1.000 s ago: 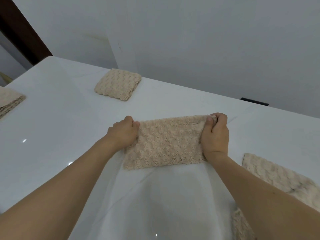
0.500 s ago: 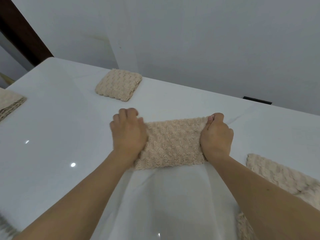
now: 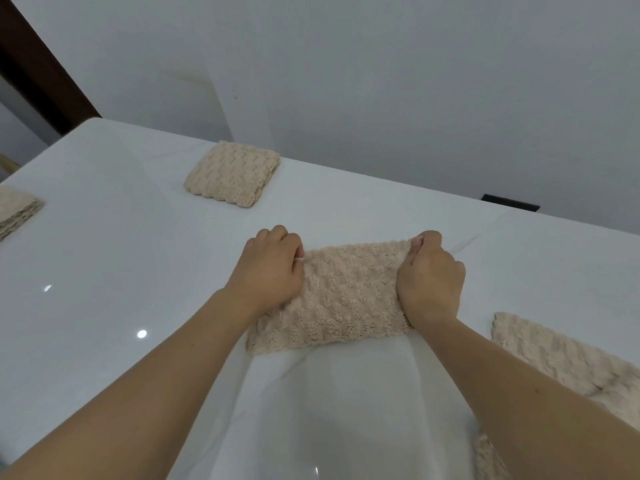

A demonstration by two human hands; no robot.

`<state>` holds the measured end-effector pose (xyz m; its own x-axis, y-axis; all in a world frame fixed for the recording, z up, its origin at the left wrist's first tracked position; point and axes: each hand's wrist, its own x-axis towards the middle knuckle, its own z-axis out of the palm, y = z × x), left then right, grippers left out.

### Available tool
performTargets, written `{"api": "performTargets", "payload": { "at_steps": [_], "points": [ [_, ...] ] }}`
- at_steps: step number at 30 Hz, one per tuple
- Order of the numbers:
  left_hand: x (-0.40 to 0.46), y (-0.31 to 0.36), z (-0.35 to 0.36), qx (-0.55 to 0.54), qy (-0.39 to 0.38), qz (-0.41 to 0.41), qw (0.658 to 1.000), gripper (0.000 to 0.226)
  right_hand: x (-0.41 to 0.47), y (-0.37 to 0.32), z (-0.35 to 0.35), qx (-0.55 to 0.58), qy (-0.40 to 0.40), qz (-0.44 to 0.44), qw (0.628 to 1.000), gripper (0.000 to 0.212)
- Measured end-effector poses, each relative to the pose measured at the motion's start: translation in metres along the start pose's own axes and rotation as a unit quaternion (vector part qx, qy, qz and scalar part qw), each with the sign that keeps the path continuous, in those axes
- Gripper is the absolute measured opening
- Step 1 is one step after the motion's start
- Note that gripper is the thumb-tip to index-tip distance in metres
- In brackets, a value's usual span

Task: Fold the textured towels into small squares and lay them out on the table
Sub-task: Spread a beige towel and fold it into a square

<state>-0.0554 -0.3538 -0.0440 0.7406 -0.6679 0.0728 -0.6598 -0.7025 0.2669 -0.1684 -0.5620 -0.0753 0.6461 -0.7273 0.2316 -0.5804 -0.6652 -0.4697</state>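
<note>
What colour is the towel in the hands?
Beige, with a bumpy texture; the towel shows clearly in the head view.

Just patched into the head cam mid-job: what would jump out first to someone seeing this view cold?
Dead centre, the left hand and right hand grip the two ends of a beige textured towel lying half-folded on the white table. A finished folded square sits near the far edge, another folded towel is cut off at the left, and an unfolded towel lies to the right.
</note>
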Motion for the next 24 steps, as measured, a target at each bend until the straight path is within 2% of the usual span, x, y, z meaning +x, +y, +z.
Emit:
{"api": "performTargets", "payload": {
  "at_steps": [2, 4, 6, 9, 11, 13, 15, 18, 21, 24],
  "points": [
    [0.003, 0.001, -0.005, -0.037, -0.024, 0.003, 0.999, 0.005, -0.001, 0.0, 0.0, 0.004, 0.003, 0.0, 1.0, 0.02],
    [0.006, 0.0, -0.006, -0.084, -0.058, -0.032, 0.994, 0.006, -0.001, 0.001, -0.002, 0.021, 0.004, 0.01, 1.0, 0.021],
    [0.006, -0.004, -0.004, -0.111, -0.062, -0.068, 0.989, 0.011, -0.001, 0.001, -0.003, 0.05, 0.003, 0.029, 0.998, 0.022],
    [0.003, -0.009, 0.007, -0.074, -0.017, -0.057, 0.995, 0.014, -0.001, 0.001, -0.001, 0.064, 0.003, 0.038, 0.997, 0.022],
    [0.001, -0.009, 0.018, 0.021, 0.034, -0.033, 0.999, 0.013, -0.001, 0.003, 0.002, 0.059, 0.005, 0.032, 0.998, 0.02],
    [-0.001, 0.0, 0.021, 0.105, 0.105, -0.04, 0.988, 0.011, 0.0, 0.004, 0.002, 0.047, 0.005, 0.026, 0.999, 0.018],
    [-0.008, 0.023, 0.023, 0.07, 0.139, -0.014, 0.988, 0.025, 0.001, 0.004, 0.001, 0.039, 0.002, 0.021, 0.999, 0.017],
    [-0.025, 0.062, 0.033, 0.008, 0.065, 0.067, 0.996, 0.045, 0.001, 0.003, 0.001, 0.029, 0.001, 0.016, 0.999, 0.02],
    [-0.039, 0.072, 0.05, 0.032, -0.019, 0.051, 0.998, 0.061, 0.001, 0.003, 0.001, 0.017, 0.004, 0.005, 1.0, 0.023],
    [-0.042, 0.058, 0.048, 0.058, -0.053, 0.051, 0.996, 0.065, 0.002, 0.003, 0.0, -0.002, -0.007, -0.004, 1.0, 0.024]
  ]
}}
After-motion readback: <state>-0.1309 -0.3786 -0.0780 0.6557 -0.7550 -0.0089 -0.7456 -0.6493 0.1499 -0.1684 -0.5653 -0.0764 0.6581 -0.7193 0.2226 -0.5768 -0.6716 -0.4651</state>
